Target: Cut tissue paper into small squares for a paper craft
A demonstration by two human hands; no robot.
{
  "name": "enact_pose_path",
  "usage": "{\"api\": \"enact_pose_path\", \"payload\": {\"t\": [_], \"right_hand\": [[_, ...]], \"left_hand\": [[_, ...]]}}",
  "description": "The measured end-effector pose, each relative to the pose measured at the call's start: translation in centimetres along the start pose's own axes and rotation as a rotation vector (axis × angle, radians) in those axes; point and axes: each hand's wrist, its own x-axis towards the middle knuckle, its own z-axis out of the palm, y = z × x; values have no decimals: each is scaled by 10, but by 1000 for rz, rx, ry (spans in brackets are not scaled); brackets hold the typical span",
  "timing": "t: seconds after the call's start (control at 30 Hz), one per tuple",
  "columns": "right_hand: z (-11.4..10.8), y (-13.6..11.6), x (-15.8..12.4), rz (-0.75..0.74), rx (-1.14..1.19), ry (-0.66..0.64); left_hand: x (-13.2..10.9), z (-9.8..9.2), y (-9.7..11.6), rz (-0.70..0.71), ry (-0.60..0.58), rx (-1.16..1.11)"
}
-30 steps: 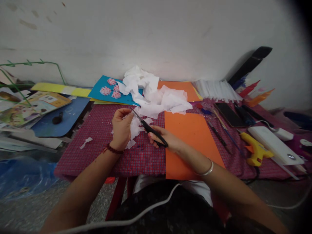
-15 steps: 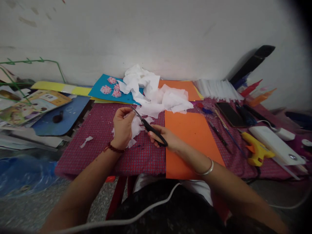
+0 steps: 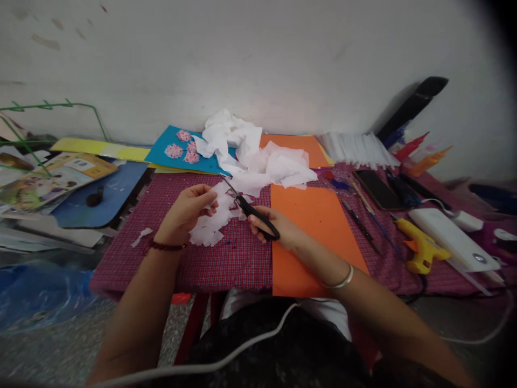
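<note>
Right hand (image 3: 285, 226) grips scissors (image 3: 247, 207); left hand (image 3: 193, 207) at nine o'clock, hold unclear. Likely snipping paper (image 3: 207, 230); next cut needs alignment.

Honestly can't read any text here. Booklet (image 3: 52, 180) past the desk's (image 3: 242, 269) left edge has a blurry pale label (image 3: 83, 165); white device (image 3: 452, 237) by the right edge, a tiny unreadable round mark (image 3: 479, 258).

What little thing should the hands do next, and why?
Maybe the left hand could loosen its fingertips by the white scraps: they look close together there, and the blades of the scissors in the right hand are apart from them. Any bit pinched there is too small to tell.
</note>
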Motion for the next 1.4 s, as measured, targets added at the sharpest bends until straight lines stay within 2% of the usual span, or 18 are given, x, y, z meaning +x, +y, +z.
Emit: {"api": "enact_pose_path", "payload": {"t": [0.13, 0.3, 0.37, 0.47, 0.63, 0.77, 1.03, 1.13, 1.23, 1.33, 1.4], "right_hand": [[-2, -7, -4, 7, -12, -41], [-2, -19, -11, 20, -43, -121], [-2, -20, -11, 27, -63, -140], [-2, -18, -9, 34, -70, -167], [1, -15, -7, 48, -64, -167], [1, -16, -7, 53, -79, -159], [-1, -20, -9, 68, -60, -129], [-3, -20, -9, 66, -46, -120], [-6, -19, -8, 68, -22, -125], [-7, -18, -8, 60, -18, -134], [-7, -18, -9, 53, -26, -143]], "left_hand": [[-1, -3, 3, 32, 62, 8], [4, -6, 3, 129, 236, -194], [6, -5, 2, 173, 267, -238], [7, -4, 0, 152, 242, -227], [3, 5, -2, 97, 89, -133], [0, 13, -2, 104, 26, -108], [-2, 13, -2, 12, -52, -349], [-1, 12, 0, 1, -31, -427], [0, 9, 2, 70, 77, -472], [1, 7, 2, 134, 152, -429], [1, 7, 0, 148, 146, -377]]}}
